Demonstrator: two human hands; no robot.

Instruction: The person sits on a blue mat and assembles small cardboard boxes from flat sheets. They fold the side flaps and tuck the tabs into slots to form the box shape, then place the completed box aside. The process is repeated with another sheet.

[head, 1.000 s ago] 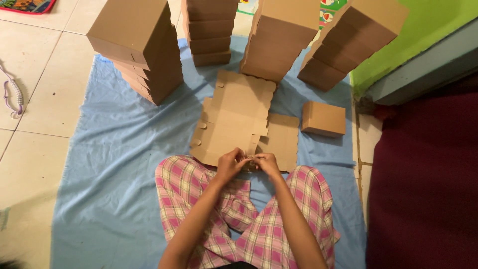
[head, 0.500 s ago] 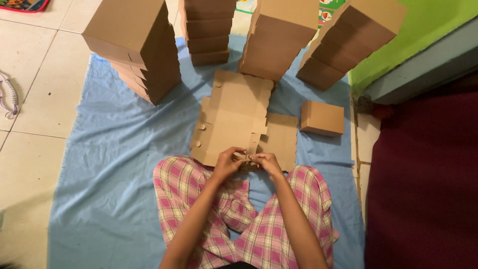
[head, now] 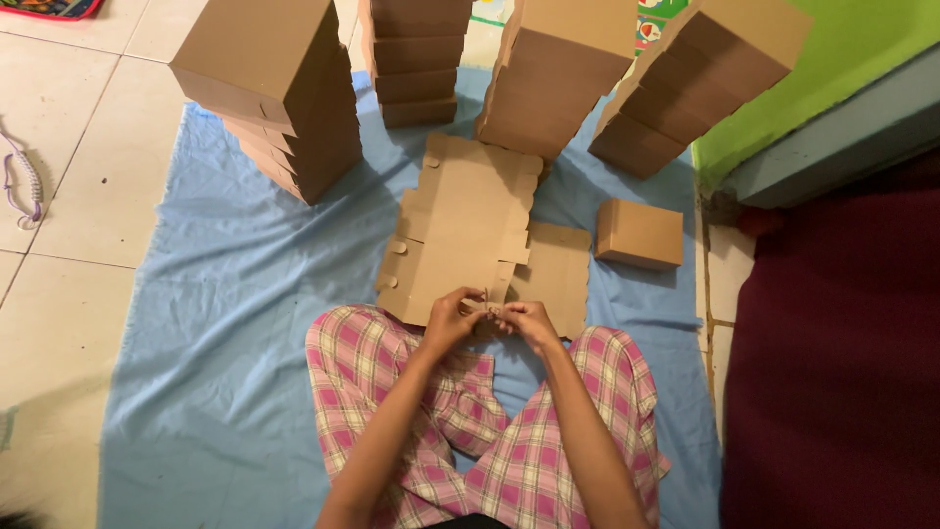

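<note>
Four stacks of closed brown cardboard boxes stand along the far edge of the blue sheet point(head: 225, 294): a leaning stack at the far left point(head: 274, 93), a straight stack point(head: 411, 59) beside it, a third stack point(head: 558, 73) right of centre, and a tilted stack at the far right corner point(head: 700, 83). All are shut, so their contents cannot be told. One single folded box point(head: 639, 233), also closed, sits alone near the right edge of the sheet, well apart from the hands. Flat die-cut cardboard blanks point(head: 465, 230) lie in the middle of the sheet, overlapping, with another flat blank point(head: 558, 274) just to their right; the near edge of this pile touches the person's knees. The person sits cross-legged on the near part of the sheet in pink plaid trousers point(head: 548, 451). The left hand point(head: 452, 315) and right hand point(head: 524, 318) meet at the near edge of the blanks, fingertips close together, both pinched on a small cardboard tab point(head: 490, 308) at that edge; the piece is too small to tell more. A coiled cord point(head: 24, 186) lies on the tiled floor point(head: 59, 98) off the left edge of the sheet. A dark red surface point(head: 842, 372) runs along the right side, beyond the sheet.
</note>
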